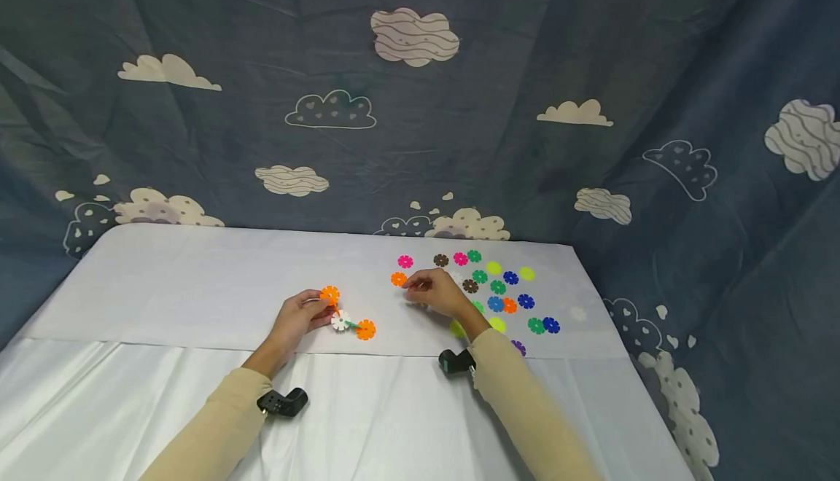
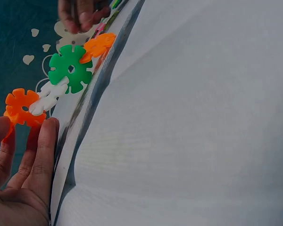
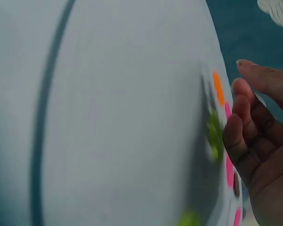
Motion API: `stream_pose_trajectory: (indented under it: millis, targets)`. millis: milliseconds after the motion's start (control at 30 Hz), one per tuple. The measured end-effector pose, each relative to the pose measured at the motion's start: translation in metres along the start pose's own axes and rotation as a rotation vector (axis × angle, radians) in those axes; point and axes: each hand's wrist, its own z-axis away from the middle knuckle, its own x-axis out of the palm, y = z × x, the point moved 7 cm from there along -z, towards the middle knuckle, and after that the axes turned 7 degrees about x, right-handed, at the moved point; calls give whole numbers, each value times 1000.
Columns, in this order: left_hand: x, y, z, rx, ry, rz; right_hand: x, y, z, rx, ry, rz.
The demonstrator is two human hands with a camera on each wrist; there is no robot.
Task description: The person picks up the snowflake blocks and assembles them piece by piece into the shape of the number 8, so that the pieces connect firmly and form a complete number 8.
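Note:
My left hand (image 1: 297, 322) pinches one end of a short chain of slotted plastic snowflake discs between thumb and fingers. In the left wrist view the chain runs from an orange disc (image 2: 24, 106) at the fingertips to a white disc (image 2: 48, 97), a green disc (image 2: 70, 69) and a far orange disc (image 2: 99, 46). My right hand (image 1: 438, 291) hovers over the left side of the loose discs, fingers loosely bent, with a loose orange disc (image 1: 398, 278) right by its fingertips. Nothing shows between its thumb and fingers in the right wrist view.
Several loose discs, among them a pink disc (image 1: 405, 261), a brown disc (image 1: 470, 286) and a blue disc (image 1: 526, 301), lie scattered on the right of the white-covered table (image 1: 197, 277). A dark cloud-print curtain (image 1: 459, 138) hangs behind the table.

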Motion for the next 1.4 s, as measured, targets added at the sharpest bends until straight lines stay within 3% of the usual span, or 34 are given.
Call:
stream_pose_trajectory:
  millis: [300, 767, 933, 1133, 1400]
  targets:
    - [-3, 0, 0, 7, 14, 9, -23, 31, 9, 160, 83, 64]
    - [-2, 3, 1, 21, 6, 44, -19, 32, 2, 199, 57, 222]
    - [-1, 4, 1, 21, 5, 43, -19, 29, 1, 186, 50, 181]
    - [0, 2, 0, 15, 4, 16, -13, 26, 1, 161, 10, 46]
    - [2, 3, 0, 44, 1, 36, 3, 8, -4, 42, -82, -143]
